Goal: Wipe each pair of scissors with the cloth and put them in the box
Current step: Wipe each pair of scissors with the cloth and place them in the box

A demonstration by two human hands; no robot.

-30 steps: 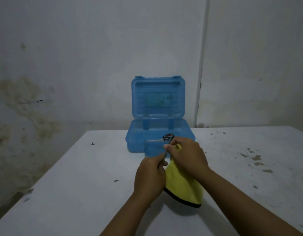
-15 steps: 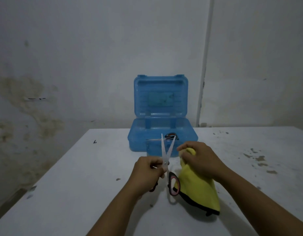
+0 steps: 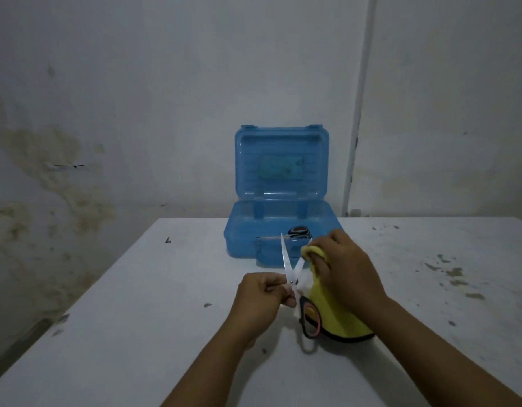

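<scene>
**Q:** What is shown, and which step is in hand?

**A:** A pair of steel scissors with black-and-red plastic handles (image 3: 295, 277) is held blades-up and spread open over a white, speckled table (image 3: 136, 289). The left hand (image 3: 262, 301) is closed around it near the pivot. The right hand (image 3: 346, 274) is closed on a bunched yellow cloth with a dark hem (image 3: 330, 315), pressed at the right blade. Wiping is judged to be under way.

**Q:** Where is the box?

**A:** A translucent blue plastic box (image 3: 242, 236) is set just beyond the hands, its lid stood open against the far wall. Another pair of scissors (image 3: 296, 232) is seen lying inside.

**Q:** What is called for next?

**A:** Probably the other blade is to be wiped, the blades closed, and the pair lifted over the near rim.

**Q:** Is room left for moving?

**A:** Bare tabletop is left on both sides; the left table edge is well apart from the hands.
</scene>
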